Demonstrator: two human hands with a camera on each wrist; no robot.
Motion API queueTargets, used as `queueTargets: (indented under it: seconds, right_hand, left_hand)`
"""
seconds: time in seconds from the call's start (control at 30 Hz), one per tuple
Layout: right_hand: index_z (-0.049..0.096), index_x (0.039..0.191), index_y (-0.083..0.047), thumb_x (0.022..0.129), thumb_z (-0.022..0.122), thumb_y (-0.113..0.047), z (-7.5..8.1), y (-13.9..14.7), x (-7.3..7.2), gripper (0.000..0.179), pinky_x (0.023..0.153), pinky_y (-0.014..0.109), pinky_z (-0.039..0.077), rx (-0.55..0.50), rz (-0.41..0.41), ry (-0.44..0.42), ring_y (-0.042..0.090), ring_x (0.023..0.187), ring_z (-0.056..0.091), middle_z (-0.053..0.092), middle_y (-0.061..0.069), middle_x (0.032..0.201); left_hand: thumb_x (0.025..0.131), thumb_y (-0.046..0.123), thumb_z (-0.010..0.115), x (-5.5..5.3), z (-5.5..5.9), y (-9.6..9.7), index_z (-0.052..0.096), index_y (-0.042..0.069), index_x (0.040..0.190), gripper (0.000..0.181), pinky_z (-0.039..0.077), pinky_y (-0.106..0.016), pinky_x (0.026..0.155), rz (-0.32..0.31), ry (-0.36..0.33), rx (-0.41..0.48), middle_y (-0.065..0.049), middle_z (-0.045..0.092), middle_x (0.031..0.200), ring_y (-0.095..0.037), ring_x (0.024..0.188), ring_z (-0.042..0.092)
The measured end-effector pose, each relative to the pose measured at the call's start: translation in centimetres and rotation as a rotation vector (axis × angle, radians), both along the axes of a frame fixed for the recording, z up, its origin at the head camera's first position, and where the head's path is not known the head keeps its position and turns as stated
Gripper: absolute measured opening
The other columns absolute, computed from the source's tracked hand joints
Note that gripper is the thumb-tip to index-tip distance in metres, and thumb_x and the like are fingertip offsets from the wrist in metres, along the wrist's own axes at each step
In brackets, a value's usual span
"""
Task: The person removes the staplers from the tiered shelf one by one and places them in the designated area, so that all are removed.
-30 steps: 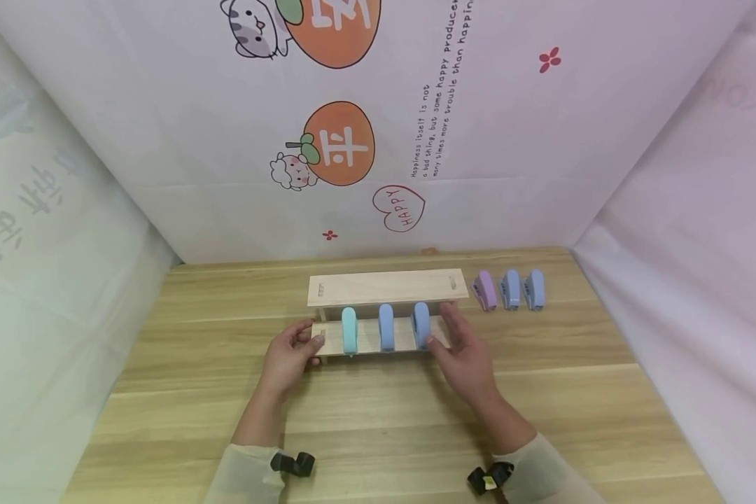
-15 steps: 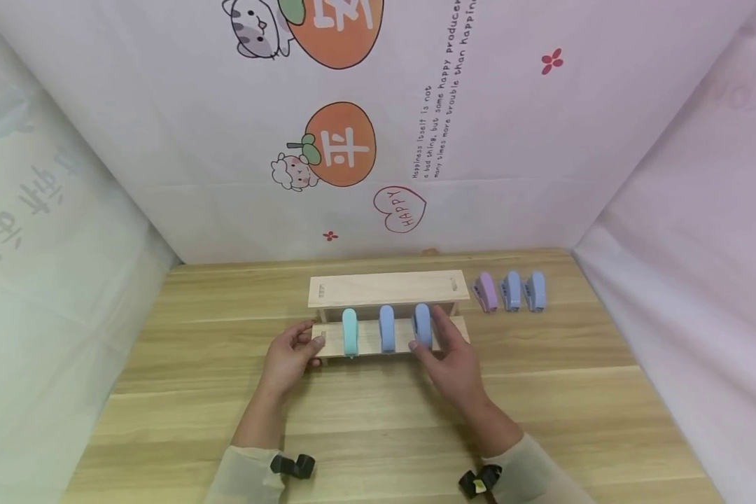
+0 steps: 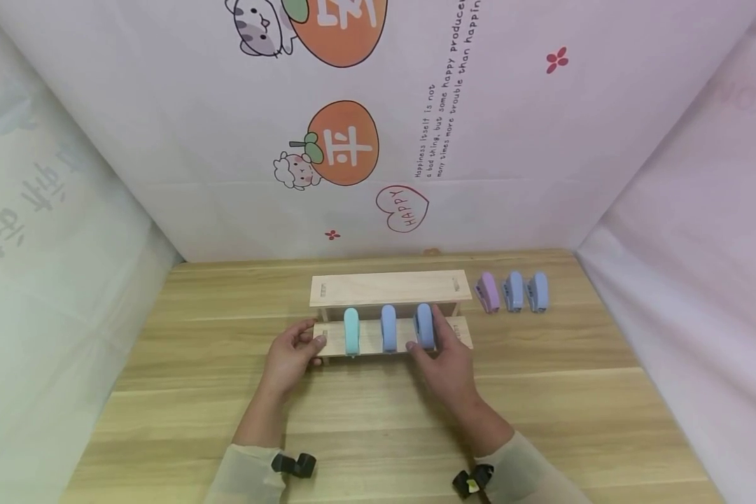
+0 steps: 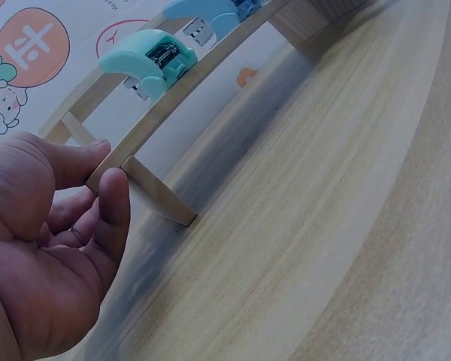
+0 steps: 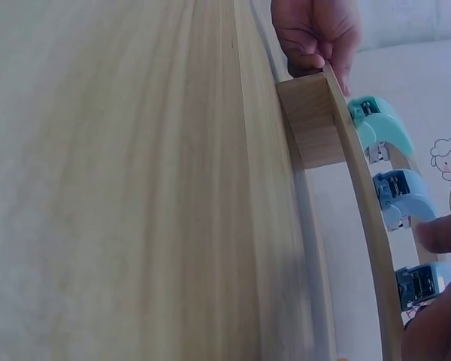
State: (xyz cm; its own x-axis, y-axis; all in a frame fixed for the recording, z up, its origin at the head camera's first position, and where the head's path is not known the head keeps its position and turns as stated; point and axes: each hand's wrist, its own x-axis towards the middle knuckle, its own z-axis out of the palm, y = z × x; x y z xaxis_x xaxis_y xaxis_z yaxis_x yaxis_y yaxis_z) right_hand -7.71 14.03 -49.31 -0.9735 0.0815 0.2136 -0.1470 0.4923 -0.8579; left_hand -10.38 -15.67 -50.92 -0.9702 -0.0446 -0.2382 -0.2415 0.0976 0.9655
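Note:
A two-tier wooden shelf (image 3: pixel 370 337) stands on the table with three mini staplers in a row on its lower board. They are a mint stapler (image 3: pixel 351 332), a blue stapler (image 3: pixel 388 329) in the middle and another blue stapler (image 3: pixel 424 326) at the right. My left hand (image 3: pixel 292 355) pinches the lower board's left end, thumb on top and fingers underneath, as the left wrist view shows. My right hand (image 3: pixel 449 364) holds the right blue stapler, its thumb on the left side and fingers on the right. In the right wrist view those fingers partly cover this stapler (image 5: pixel 421 286).
The shelf's upper board (image 3: pixel 390 288) lies behind, higher up. To its right on the table (image 3: pixel 378 427) stand a purple stapler (image 3: pixel 488 292) and two more blue staplers (image 3: pixel 513 291). A printed white cloth (image 3: pixel 491 210) hangs behind the table, with more cloth at both sides.
My right hand has moved left from the shelf's right end, and its thumb has crossed to the left side of the right blue stapler. My left hand stays on the board.

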Motion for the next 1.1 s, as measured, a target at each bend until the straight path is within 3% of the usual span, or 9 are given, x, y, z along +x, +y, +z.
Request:
queueTargets:
  seconds: [0.33, 0.63, 1.1]
  right_hand:
    - [0.036, 0.161, -0.008, 0.095, 0.074, -0.008, 0.26, -0.34, -0.17, 0.076, 0.121, 0.043, 0.037, 0.016, 0.005, -0.008, 0.029, 0.146, 0.042, 0.042, 0.012, 0.160]
    - [0.044, 0.157, -0.008, 0.096, 0.070, -0.002, 0.15, -0.31, -0.28, 0.066, 0.119, 0.046, 0.041, 0.020, 0.002, 0.029, 0.031, 0.141, 0.048, 0.051, 0.014, 0.154]
    - [0.044, 0.157, -0.009, 0.096, 0.067, 0.001, 0.07, 0.07, 0.01, 0.066, 0.119, 0.049, 0.040, 0.001, 0.005, 0.043, 0.031, 0.142, 0.047, 0.048, 0.013, 0.157]
  left_hand:
    - [0.095, 0.019, 0.079, 0.08, -0.02, -0.14, 0.058, 0.008, 0.144, 0.055, 0.066, -0.033, 0.072, -0.001, 0.007, 0.011, -0.017, 0.058, 0.114, -0.027, 0.089, 0.066]
    - [0.095, 0.018, 0.078, -0.07, -0.17, -0.10, 0.057, 0.006, 0.145, 0.055, 0.066, -0.032, 0.072, -0.003, 0.002, 0.007, -0.018, 0.060, 0.114, -0.026, 0.089, 0.067]
    - [0.095, 0.017, 0.078, -0.14, -0.15, -0.11, 0.056, 0.005, 0.146, 0.057, 0.066, -0.032, 0.072, 0.001, -0.003, 0.002, -0.018, 0.059, 0.115, -0.027, 0.089, 0.066]
